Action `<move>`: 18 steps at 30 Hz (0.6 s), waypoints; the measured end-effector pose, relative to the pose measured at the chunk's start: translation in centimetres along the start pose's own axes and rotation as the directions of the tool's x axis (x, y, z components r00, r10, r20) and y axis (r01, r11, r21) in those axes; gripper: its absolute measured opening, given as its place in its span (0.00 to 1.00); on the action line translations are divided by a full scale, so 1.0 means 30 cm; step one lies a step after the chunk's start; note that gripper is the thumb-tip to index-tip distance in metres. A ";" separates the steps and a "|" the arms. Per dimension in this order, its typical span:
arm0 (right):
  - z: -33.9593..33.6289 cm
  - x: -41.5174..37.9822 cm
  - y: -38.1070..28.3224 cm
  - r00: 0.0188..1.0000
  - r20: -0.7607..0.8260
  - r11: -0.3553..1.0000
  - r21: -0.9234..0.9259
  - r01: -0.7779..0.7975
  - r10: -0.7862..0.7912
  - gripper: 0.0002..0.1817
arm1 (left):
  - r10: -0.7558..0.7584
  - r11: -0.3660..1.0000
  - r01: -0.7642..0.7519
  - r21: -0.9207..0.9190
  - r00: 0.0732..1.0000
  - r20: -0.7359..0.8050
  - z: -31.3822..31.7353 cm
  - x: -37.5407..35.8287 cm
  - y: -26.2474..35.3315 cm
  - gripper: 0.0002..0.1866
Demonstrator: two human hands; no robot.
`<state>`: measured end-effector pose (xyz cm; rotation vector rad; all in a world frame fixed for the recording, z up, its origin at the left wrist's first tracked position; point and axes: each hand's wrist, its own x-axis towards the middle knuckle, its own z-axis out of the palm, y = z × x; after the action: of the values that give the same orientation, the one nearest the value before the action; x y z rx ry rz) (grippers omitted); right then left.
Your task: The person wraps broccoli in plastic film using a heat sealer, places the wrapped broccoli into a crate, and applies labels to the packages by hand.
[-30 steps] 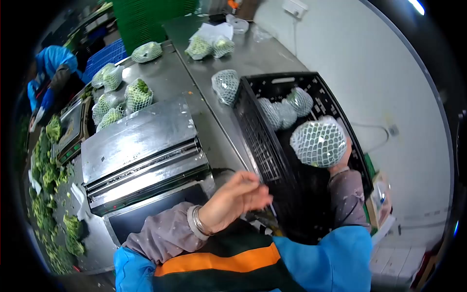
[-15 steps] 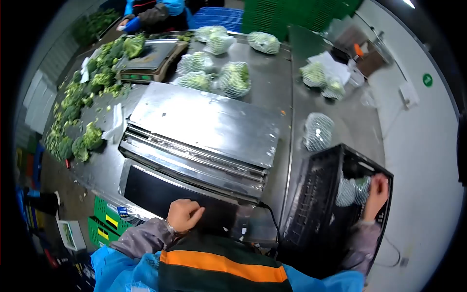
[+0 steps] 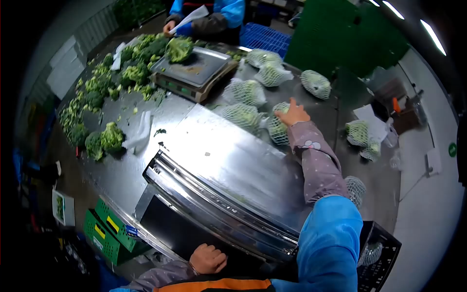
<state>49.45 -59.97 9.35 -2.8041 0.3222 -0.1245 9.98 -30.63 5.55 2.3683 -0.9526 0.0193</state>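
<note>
My right hand point(image 3: 293, 115) reaches across to a net-wrapped broccoli head point(image 3: 278, 130), fingers apart and touching its upper right side. Beside that head lie other broccoli heads in white foam netting point(image 3: 239, 117). Near the front edge my left hand point(image 3: 208, 259) rests curled, with nothing seen in it, by the black front panel point(image 3: 170, 226) of a metal machine point(image 3: 228, 155). The broccoli's underside and part of my right palm are hidden.
Loose broccoli point(image 3: 112, 137) is heaped at left beside a scale point(image 3: 194, 68). A black crate point(image 3: 384, 258) with netted produce stands at lower right. More netted heads point(image 3: 357, 134) lie at right. Across the table a person point(image 3: 209, 19) holds a white net sleeve.
My right hand has left the black crate and reached forward to the netted broccoli. My left hand has closed its fingers more. The view has turned, and a broccoli head now sits on the scale.
</note>
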 end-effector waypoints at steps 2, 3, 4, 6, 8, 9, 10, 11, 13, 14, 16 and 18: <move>0.050 0.025 -0.055 0.991 -0.107 0.979 0.177 0.097 -0.078 0.44 | -0.014 0.999 0.014 -0.041 1.000 0.003 0.006 -0.006 -0.007 0.09; 0.066 0.039 -0.096 0.974 -0.007 0.956 0.187 0.226 -0.229 0.43 | -0.016 0.998 0.016 -0.055 1.000 0.001 0.005 -0.002 -0.012 0.08; 0.079 0.045 -0.137 0.924 0.086 0.914 0.211 0.347 -0.371 0.43 | -0.012 0.998 0.013 -0.054 1.000 0.023 -0.003 0.001 -0.013 0.08; 0.109 0.033 -0.206 0.767 0.325 0.832 0.172 0.528 -0.554 0.44 | -0.019 0.998 0.020 -0.062 1.000 0.020 -0.004 -0.001 -0.013 0.08; 0.234 0.031 -0.199 0.706 0.400 0.797 0.120 0.592 -0.585 0.42 | -0.016 0.998 0.018 -0.055 0.999 0.037 -0.001 -0.004 -0.017 0.07; 0.283 0.039 -0.200 0.677 0.432 0.776 0.095 0.623 -0.596 0.41 | -0.006 0.997 0.006 -0.071 1.000 0.013 0.003 -0.008 -0.020 0.08; 0.291 0.060 -0.200 0.715 0.335 0.780 0.121 0.613 -0.614 0.38 | 0.002 0.997 -0.004 -0.083 1.000 -0.016 0.012 -0.009 -0.024 0.09; 0.292 0.084 -0.189 0.742 0.240 0.779 0.151 0.608 -0.626 0.35 | 0.004 0.995 -0.008 -0.097 0.999 -0.047 0.020 -0.010 -0.028 0.09; 0.202 0.071 -0.230 0.822 0.203 0.845 0.176 0.504 -0.532 0.27 | -0.003 0.996 -0.001 -0.094 0.999 -0.039 0.015 -0.013 -0.023 0.09; 0.116 0.064 -0.242 0.808 0.162 0.822 0.185 0.539 -0.566 0.29 | -0.005 0.995 0.003 -0.097 1.000 -0.024 0.015 -0.011 -0.024 0.09; -0.039 0.035 -0.263 0.786 0.093 0.790 0.138 0.598 -0.611 0.31 | 0.005 0.997 -0.008 -0.082 1.000 -0.030 0.018 -0.007 -0.023 0.08; -0.209 -0.008 -0.301 0.771 0.031 0.772 0.024 0.635 -0.636 0.32 | 0.006 0.996 -0.012 -0.087 0.998 -0.067 0.019 -0.014 -0.014 0.08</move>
<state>50.33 -53.45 18.16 -2.7723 -0.6590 -0.2208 9.83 -30.41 4.75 2.2687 -0.9142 0.0582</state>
